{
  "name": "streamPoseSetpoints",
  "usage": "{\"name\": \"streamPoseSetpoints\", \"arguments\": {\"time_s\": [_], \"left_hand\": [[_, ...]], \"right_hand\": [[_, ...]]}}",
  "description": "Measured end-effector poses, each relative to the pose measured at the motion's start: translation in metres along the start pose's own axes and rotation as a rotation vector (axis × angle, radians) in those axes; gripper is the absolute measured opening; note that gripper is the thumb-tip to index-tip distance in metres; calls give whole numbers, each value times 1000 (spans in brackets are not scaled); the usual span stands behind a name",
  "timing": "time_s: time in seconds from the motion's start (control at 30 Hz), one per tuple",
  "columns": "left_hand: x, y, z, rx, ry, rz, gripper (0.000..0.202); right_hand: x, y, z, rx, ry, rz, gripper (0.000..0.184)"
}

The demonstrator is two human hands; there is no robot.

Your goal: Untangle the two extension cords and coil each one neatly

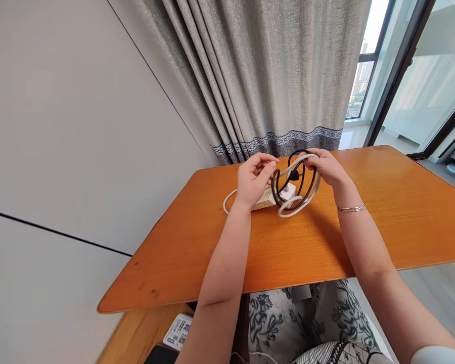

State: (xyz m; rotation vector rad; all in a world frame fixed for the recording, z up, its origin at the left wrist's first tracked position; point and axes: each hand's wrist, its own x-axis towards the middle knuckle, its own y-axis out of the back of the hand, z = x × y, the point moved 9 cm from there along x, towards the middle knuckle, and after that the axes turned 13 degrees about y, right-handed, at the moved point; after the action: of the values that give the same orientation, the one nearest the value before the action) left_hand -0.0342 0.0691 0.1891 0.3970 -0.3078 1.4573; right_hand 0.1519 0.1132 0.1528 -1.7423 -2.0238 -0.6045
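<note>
Over the wooden surface [197,242] near a power strip [264,201], the fingers of the right hand [324,166] grip a looped black cable [273,191] and white cable [287,216]; the left hand [251,178] curls beside them, whether pinching anything I cannot tell.

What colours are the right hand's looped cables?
The cables are black and whitish, best seen in the head view.

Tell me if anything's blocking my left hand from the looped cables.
Nothing visible stands between the left hand and the looped cables; it is right beside them, though whether it touches them is hard to tell. The right hand holds the loops on the far side, and the beige block sits lower, on the table.
</note>
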Motion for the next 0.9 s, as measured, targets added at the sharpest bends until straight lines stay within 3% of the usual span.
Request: {"name": "streamPoseSetpoints", "arguments": {"time_s": [0.1,0.27,0.47,0.53,0.63,0.73,0.9], "left_hand": [[6,1,-10,53,27,21,26],[5,-13,-17,248,30,-78,15],[-2,-29,-19,413,22,-202,16],[-3,-32,-20,463,19,-231,15],[-5,-37,-25,501,37,-294,16],[-10,-45,-33,473,104,-417,15],[-22,-61,-48,539,189,-607,16]], "right_hand": [[-3,-8,-5,-49,-7,-81,18],[-10,-22,-3,6,-61,-244,29],[-13,-16,-4,62,-74,-308,34],[-12,-8,-2,62,-77,-273,32],[-6,17,8,-20,-93,-70,33],[-5,46,18,-293,-128,119,41],[-8,67,24,-828,-195,135,25]]}}
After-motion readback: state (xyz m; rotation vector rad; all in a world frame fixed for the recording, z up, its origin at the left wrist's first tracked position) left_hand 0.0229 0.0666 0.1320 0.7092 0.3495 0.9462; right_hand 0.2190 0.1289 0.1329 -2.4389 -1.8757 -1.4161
